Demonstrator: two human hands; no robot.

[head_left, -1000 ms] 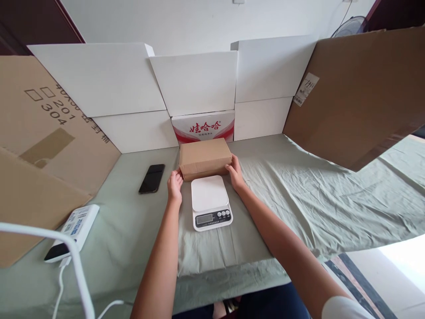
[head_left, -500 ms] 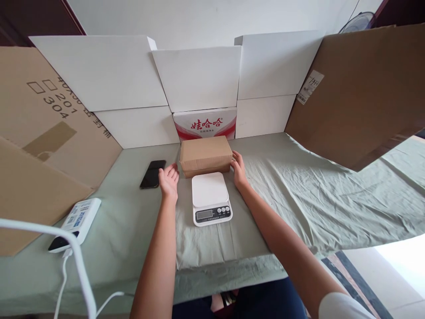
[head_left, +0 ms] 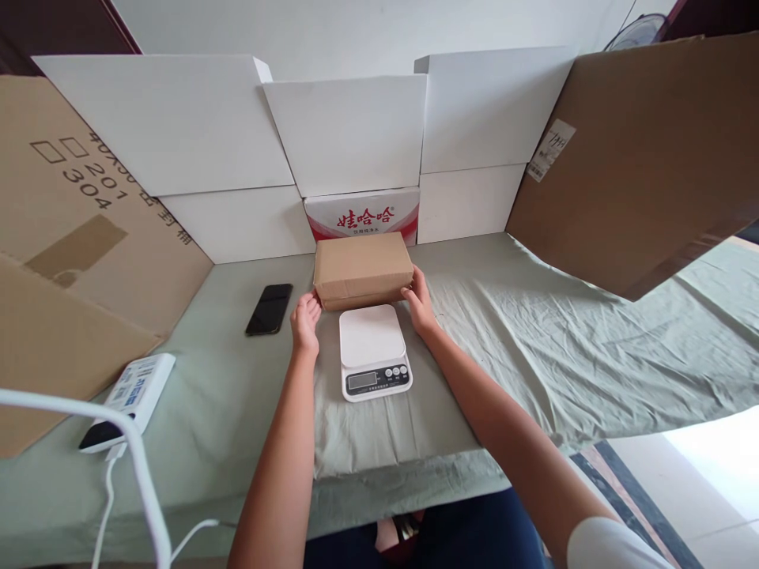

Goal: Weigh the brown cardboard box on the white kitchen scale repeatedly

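A small brown cardboard box [head_left: 363, 267] is held between my two hands, just behind a white kitchen scale [head_left: 372, 338]. My left hand [head_left: 307, 321] has its fingers against the box's lower left corner. At the opposite end, my right hand [head_left: 420, 303] grips the lower right side, thumb on the front face and the other fingers partly hidden behind. The scale's display and buttons face me, and its white platform carries nothing. Whether the box touches the cloth or is slightly raised, I cannot tell.
A black phone [head_left: 269, 309] lies left of my left hand. Farther left are a white power strip [head_left: 131, 399] and a white cable [head_left: 139, 466]. White boxes [head_left: 349, 134] line the back, with large cardboard [head_left: 634, 166] on the right. Green cloth [head_left: 504, 340] covers the table.
My left hand has closed in from beside the phone to the box's left corner. My right hand has tightened round the right end, its thumb now on the front. The view has shifted slightly.
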